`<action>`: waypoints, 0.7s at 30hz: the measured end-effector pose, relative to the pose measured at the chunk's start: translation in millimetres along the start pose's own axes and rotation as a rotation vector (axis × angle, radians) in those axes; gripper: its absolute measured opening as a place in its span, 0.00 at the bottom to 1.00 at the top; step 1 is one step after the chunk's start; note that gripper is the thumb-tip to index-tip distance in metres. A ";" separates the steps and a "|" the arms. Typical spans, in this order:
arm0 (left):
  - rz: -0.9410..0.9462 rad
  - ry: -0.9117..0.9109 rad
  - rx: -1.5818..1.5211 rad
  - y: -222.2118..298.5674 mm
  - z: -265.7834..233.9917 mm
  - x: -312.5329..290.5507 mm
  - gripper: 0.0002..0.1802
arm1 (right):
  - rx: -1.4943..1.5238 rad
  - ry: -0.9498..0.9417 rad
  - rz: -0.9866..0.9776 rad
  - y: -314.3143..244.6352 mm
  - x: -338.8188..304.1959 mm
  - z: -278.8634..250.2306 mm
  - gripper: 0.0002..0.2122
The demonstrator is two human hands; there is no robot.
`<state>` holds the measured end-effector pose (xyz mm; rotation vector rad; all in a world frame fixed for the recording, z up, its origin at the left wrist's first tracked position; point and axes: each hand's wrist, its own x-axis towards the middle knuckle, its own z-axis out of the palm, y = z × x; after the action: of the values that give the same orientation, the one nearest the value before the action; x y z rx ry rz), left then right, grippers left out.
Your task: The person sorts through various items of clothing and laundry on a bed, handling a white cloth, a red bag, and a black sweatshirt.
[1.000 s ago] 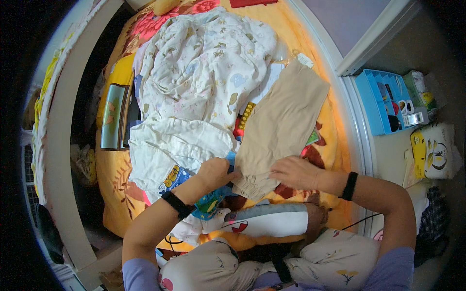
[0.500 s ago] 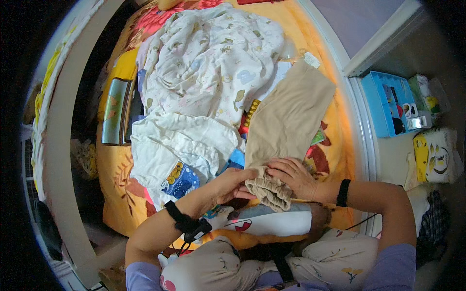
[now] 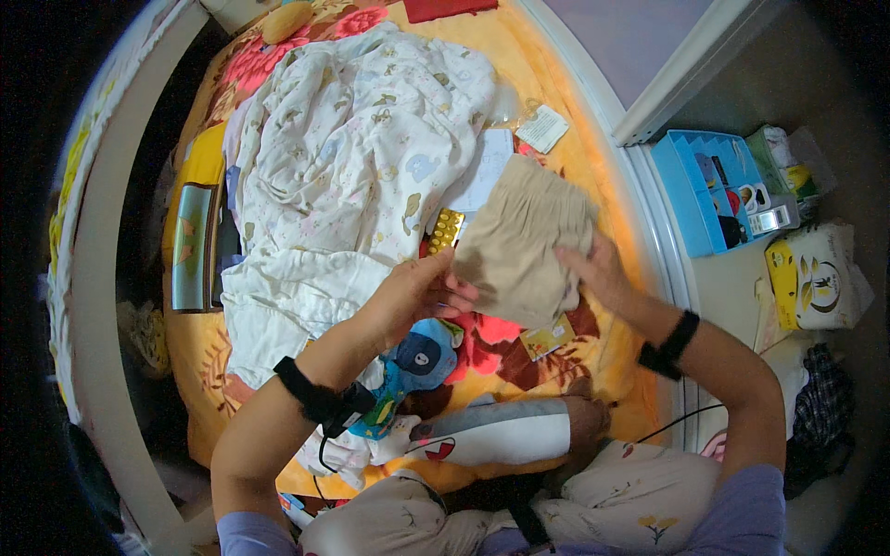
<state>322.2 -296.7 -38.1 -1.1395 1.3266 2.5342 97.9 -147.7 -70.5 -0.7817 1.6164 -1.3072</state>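
Observation:
Folded beige trousers (image 3: 528, 236) with a gathered elastic waistband hang in front of me, above the bed. At their right edge my right hand (image 3: 598, 273) is closed, fingers over the cloth. My left hand (image 3: 428, 287) has its thumb and fingers around the left edge, though part of that grip is hidden. Left of them lie white cloth garments (image 3: 301, 296) and a big white printed cloth (image 3: 352, 148), loosely bunched. Below my left hand is a blue patterned cloth item (image 3: 426, 357).
A rolled white and grey item (image 3: 501, 434) lies before my knees. A gold blister pack (image 3: 446, 230), a small card (image 3: 547, 339) and a white tag (image 3: 541, 128) rest on the orange blanket (image 3: 630, 361). At right stand a blue organizer box (image 3: 691, 199) and a yellow-white pack (image 3: 816, 278).
The trousers have been folded shorter, moved up off my lap area and now show the gathered waistband at the far side. Both hands have moved up and apart, to opposite edges.

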 end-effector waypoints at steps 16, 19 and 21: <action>0.248 0.360 0.572 -53.6 -28.5 81.7 0.37 | -0.712 -0.128 0.111 29.6 126.8 -61.4 0.42; 0.247 0.346 0.688 -48.6 -35.7 74.6 0.37 | -0.385 -0.397 0.190 -5.1 119.4 -46.5 0.34; 0.310 0.345 0.711 -43.1 -31.2 74.9 0.37 | -0.331 -0.408 0.260 0.9 122.8 -57.4 0.31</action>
<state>302.1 -312.5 -126.3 -1.2868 2.3763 1.7537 -4.3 -232.1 -98.9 -0.9299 1.5507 -0.6519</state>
